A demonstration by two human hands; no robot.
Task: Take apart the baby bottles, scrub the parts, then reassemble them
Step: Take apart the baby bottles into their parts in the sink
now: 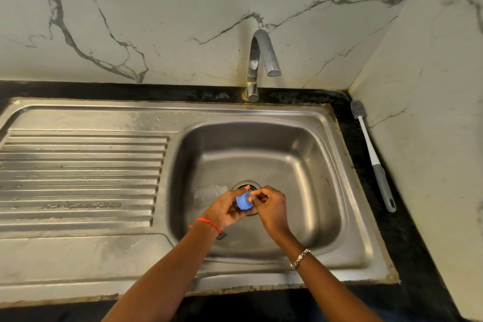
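Over the steel sink basin, my left hand grips a small blue bottle collar. My right hand pinches the clear teat at the collar's top with fingertips and thumb. A clear bottle body lies on its side on the basin floor, just left of the drain. The grey-and-white bottle brush lies on the black counter to the right of the sink, brush head toward the wall.
The tap stands behind the basin with its spout over it; no water runs. A ribbed steel drainboard stretches left of the basin. Marble walls close off the back and the right side. The black counter edge runs along the front.
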